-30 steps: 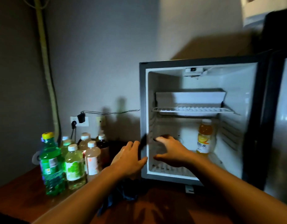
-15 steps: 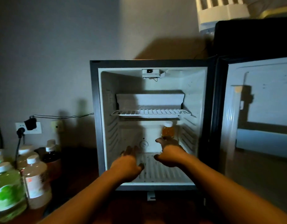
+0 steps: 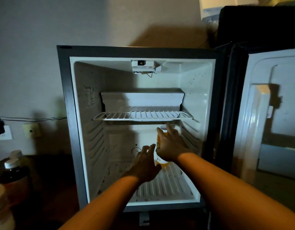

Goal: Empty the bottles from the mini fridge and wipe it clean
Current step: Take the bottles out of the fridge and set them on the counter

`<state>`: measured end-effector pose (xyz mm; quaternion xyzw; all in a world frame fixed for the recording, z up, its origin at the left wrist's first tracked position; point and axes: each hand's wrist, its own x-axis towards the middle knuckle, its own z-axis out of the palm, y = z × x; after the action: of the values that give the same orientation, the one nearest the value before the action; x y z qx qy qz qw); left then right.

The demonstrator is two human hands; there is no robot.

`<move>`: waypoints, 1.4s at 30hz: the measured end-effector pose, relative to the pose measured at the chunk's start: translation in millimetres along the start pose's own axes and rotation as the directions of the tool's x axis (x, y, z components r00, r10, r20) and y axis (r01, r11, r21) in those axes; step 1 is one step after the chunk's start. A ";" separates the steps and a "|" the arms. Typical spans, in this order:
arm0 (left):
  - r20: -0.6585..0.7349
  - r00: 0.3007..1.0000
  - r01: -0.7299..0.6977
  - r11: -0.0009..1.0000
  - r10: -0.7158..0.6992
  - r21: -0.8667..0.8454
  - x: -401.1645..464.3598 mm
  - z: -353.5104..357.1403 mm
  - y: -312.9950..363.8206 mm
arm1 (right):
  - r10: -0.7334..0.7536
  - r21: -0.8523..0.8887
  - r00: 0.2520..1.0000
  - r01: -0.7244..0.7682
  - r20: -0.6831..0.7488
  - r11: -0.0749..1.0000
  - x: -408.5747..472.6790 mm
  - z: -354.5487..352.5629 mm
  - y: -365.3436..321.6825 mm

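Note:
The mini fridge [image 3: 67, 123] stands open on a dark wooden surface. One orange-drink bottle [image 3: 161, 161] with a white cap stands upright on the fridge floor, at the back right, below the wire shelf [image 3: 143, 116]. My right hand [image 3: 171, 146] lies against the front of this bottle, thumb on its left and fingers spread past its neck, not closed around it. My left hand [image 3: 146, 166] is open with fingers apart, just left of the bottle's lower part. The hands hide most of the bottle.
The fridge door [image 3: 269, 113] is swung open to the right. Several bottles [image 3: 13, 173] stand on the surface at the far left. A wall socket [image 3: 3, 132] with a plugged adapter is behind them. A dark box [image 3: 259, 25] sits above the door.
The view has moved closer to the fridge. Both hands have reached deeper inside, the right one rising onto the orange bottle, the left one moving right beside it.

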<state>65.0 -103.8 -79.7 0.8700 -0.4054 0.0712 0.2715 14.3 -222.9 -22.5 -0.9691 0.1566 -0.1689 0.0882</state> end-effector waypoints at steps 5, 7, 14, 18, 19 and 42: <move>-0.015 1.000 0.000 0.996 -0.001 -0.085 10.3 23.1 -0.4 | -0.007 -0.026 1.000 0.007 -0.013 1.000 10.5 5.9 9.4; -0.017 1.000 0.007 0.995 -0.009 -0.098 12.8 29.6 0.7 | 0.006 -0.003 1.000 -0.006 -0.019 1.000 13.3 4.5 7.6; -0.045 0.996 0.064 0.977 -0.074 -0.202 14.7 39.6 -1.1 | -0.034 0.013 0.981 0.037 -0.193 0.999 12.1 9.3 2.1; -0.104 0.989 0.072 0.952 -0.106 -0.296 11.0 39.6 -0.4 | -0.115 -0.057 0.956 0.103 -0.270 0.993 -0.6 10.3 -8.3; -0.122 0.987 0.061 0.944 -0.106 -0.323 8.8 39.4 -0.3 | -0.099 -0.038 0.949 0.092 -0.299 0.995 -3.8 10.1 -10.5; -0.274 0.948 0.023 0.890 -0.164 -0.454 -111.7 -52.3 1.4 | 0.161 0.573 0.957 0.008 -0.243 0.820 -89.4 -31.3 -99.0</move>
<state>-4.9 -2.3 -73.5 0.7817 -0.3211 0.0966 0.5258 -49.6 -104.2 1.9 -0.8577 0.1493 -0.3396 0.3561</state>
